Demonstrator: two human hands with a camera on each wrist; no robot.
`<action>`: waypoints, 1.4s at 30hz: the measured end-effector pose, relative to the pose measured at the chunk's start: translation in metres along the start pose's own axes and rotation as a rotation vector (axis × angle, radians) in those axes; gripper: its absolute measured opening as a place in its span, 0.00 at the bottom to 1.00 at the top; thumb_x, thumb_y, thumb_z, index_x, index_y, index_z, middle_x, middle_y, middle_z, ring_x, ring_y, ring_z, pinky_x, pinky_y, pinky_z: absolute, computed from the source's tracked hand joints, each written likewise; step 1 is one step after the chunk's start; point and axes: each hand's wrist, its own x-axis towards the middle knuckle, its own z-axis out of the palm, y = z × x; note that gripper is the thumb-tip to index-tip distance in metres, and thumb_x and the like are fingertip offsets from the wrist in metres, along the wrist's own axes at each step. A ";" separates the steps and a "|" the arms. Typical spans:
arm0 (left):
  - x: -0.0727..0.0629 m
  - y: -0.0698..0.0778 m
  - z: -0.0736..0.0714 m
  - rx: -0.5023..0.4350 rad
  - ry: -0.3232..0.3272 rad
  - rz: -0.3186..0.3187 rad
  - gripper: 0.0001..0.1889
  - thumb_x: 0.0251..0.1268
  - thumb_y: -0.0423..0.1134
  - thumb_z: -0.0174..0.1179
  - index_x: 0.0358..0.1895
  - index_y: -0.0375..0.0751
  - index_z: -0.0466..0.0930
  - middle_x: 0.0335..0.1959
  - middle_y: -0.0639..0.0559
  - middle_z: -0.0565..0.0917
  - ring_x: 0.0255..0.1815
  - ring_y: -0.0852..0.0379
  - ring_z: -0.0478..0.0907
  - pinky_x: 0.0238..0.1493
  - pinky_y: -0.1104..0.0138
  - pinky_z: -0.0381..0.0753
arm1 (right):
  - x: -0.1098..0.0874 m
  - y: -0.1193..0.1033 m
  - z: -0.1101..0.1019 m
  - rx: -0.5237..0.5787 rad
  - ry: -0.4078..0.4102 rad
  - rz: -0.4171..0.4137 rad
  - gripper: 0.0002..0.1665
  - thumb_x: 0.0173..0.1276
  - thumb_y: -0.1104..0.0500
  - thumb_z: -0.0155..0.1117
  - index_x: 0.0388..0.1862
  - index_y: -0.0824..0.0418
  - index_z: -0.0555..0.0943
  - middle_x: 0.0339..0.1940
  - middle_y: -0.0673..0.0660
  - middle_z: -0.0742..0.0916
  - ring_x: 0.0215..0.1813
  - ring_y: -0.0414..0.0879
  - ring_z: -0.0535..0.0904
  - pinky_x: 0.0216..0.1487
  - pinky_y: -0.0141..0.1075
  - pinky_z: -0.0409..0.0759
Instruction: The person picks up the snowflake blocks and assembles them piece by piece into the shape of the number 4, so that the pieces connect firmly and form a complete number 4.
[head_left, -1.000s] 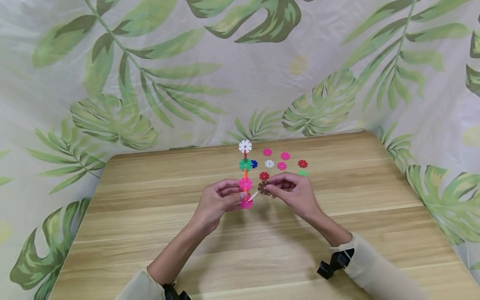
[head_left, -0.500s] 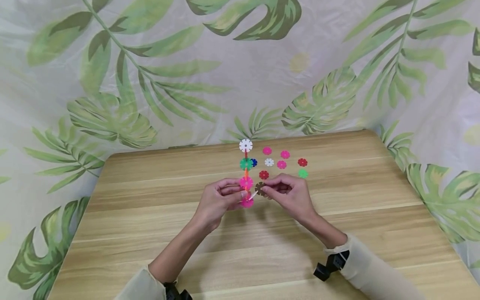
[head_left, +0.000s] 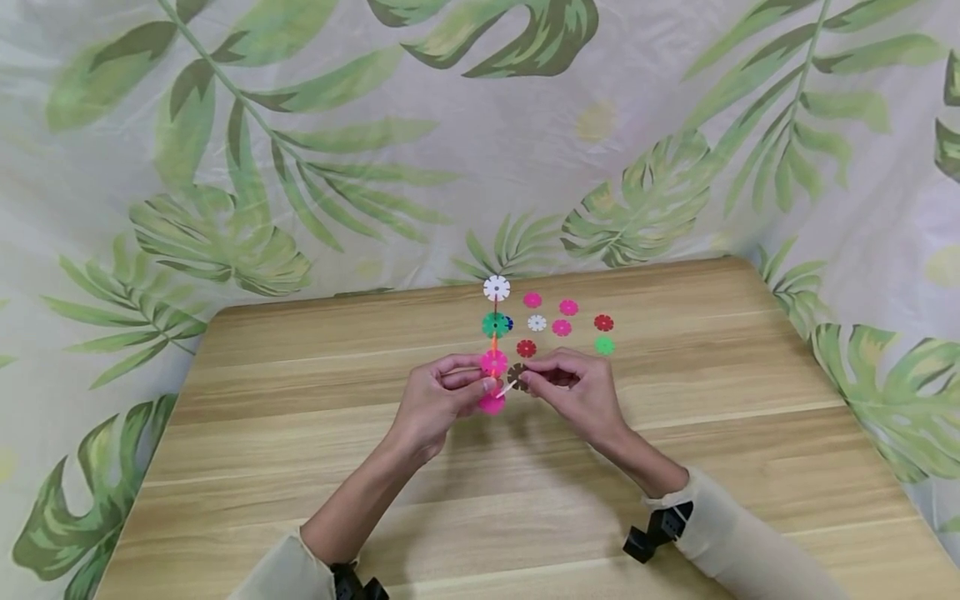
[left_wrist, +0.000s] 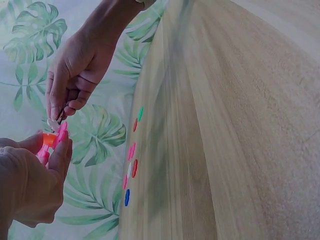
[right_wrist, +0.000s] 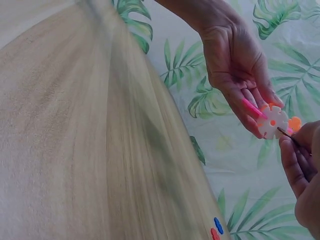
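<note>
My left hand (head_left: 438,404) pinches the lower part of a chain of slotted plastic snowflake discs. The chain has a white disc (head_left: 497,288) at the far end, then a red one edge-on, a green disc (head_left: 495,325), orange pieces and two pink discs (head_left: 493,363). From its near end a second white disc (right_wrist: 272,123) sticks out to the right. Between thumb and fingertips my right hand (head_left: 581,396) holds a brown slotted disc (head_left: 517,377). In the right wrist view the brown disc's edge meets the white disc's rim; how deep it sits in a slot cannot be told.
Loose discs lie on the wooden table (head_left: 300,433) beyond my right hand: pink (head_left: 568,307), white (head_left: 537,323), red (head_left: 603,322), light green (head_left: 604,345) and a blue one (left_wrist: 127,197) partly behind the chain. A leaf-patterned cloth (head_left: 360,125) hangs behind the table.
My right hand has brought the brown disc left, up to the white disc on the chain. The chain's far end has shifted slightly right, while the left hand stays nearly still.
</note>
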 end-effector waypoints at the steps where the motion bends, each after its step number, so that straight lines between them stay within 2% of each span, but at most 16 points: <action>1: 0.000 0.000 0.000 0.003 0.000 0.002 0.16 0.66 0.24 0.71 0.56 0.30 0.85 0.45 0.40 0.92 0.39 0.52 0.92 0.39 0.63 0.92 | 0.000 0.000 0.000 -0.001 0.001 -0.001 0.08 0.65 0.74 0.75 0.43 0.71 0.91 0.38 0.64 0.92 0.33 0.45 0.90 0.33 0.34 0.90; 7: 0.000 0.000 -0.002 0.006 -0.011 -0.005 0.17 0.66 0.25 0.71 0.58 0.30 0.84 0.45 0.42 0.92 0.40 0.54 0.91 0.41 0.63 0.92 | 0.002 -0.002 -0.003 -0.004 -0.015 0.032 0.09 0.69 0.72 0.73 0.47 0.72 0.89 0.38 0.64 0.92 0.32 0.46 0.91 0.34 0.37 0.91; 13: -0.002 0.001 -0.005 -0.020 -0.030 -0.004 0.18 0.66 0.24 0.71 0.59 0.30 0.83 0.47 0.43 0.91 0.43 0.53 0.91 0.44 0.62 0.92 | 0.004 0.000 -0.015 -0.022 -0.008 0.080 0.10 0.72 0.71 0.70 0.51 0.70 0.88 0.37 0.66 0.92 0.33 0.56 0.90 0.35 0.38 0.91; 15: -0.002 0.001 -0.006 -0.026 -0.026 -0.007 0.19 0.66 0.24 0.70 0.59 0.31 0.83 0.47 0.43 0.90 0.44 0.53 0.91 0.44 0.62 0.92 | 0.006 0.001 -0.020 -0.044 -0.003 0.084 0.09 0.73 0.70 0.70 0.50 0.70 0.89 0.37 0.66 0.91 0.33 0.53 0.90 0.35 0.38 0.90; 20: -0.002 0.000 -0.009 -0.025 -0.019 -0.010 0.19 0.66 0.24 0.70 0.59 0.31 0.83 0.47 0.44 0.89 0.45 0.52 0.91 0.45 0.62 0.92 | 0.009 0.004 -0.032 -0.135 -0.023 0.095 0.08 0.73 0.67 0.71 0.49 0.68 0.89 0.38 0.65 0.92 0.35 0.43 0.89 0.36 0.33 0.89; 23: -0.002 -0.001 -0.011 -0.033 -0.020 -0.011 0.19 0.66 0.23 0.70 0.59 0.31 0.83 0.47 0.43 0.89 0.46 0.52 0.91 0.47 0.61 0.92 | 0.012 0.007 -0.039 -0.190 -0.044 0.109 0.09 0.72 0.66 0.72 0.49 0.68 0.89 0.41 0.63 0.93 0.38 0.50 0.90 0.39 0.32 0.89; 26: -0.002 -0.001 -0.012 -0.043 -0.019 -0.011 0.19 0.66 0.23 0.70 0.59 0.31 0.83 0.47 0.43 0.89 0.46 0.51 0.91 0.48 0.60 0.91 | 0.015 0.012 -0.047 -0.291 -0.065 0.123 0.09 0.71 0.66 0.74 0.48 0.67 0.90 0.42 0.61 0.93 0.39 0.55 0.91 0.40 0.31 0.89; 31: -0.003 -0.001 -0.014 -0.045 -0.014 -0.008 0.19 0.66 0.23 0.70 0.59 0.31 0.83 0.47 0.43 0.89 0.45 0.52 0.91 0.48 0.60 0.91 | 0.020 0.022 -0.061 -0.459 -0.109 0.142 0.10 0.68 0.65 0.77 0.47 0.65 0.90 0.42 0.58 0.93 0.41 0.50 0.90 0.39 0.33 0.89; 35: -0.003 -0.001 -0.015 -0.041 -0.013 -0.009 0.19 0.66 0.23 0.70 0.59 0.31 0.83 0.48 0.43 0.89 0.46 0.51 0.91 0.48 0.60 0.91 | 0.022 0.030 -0.072 -0.511 -0.126 0.139 0.13 0.65 0.65 0.79 0.48 0.66 0.90 0.41 0.58 0.92 0.41 0.48 0.89 0.39 0.34 0.89; 42: -0.002 -0.002 -0.017 -0.033 -0.013 -0.010 0.19 0.65 0.23 0.70 0.59 0.31 0.83 0.49 0.41 0.88 0.46 0.51 0.91 0.48 0.60 0.91 | 0.023 0.045 -0.093 -0.588 -0.159 0.098 0.14 0.64 0.66 0.80 0.48 0.69 0.89 0.43 0.62 0.92 0.41 0.52 0.89 0.39 0.36 0.90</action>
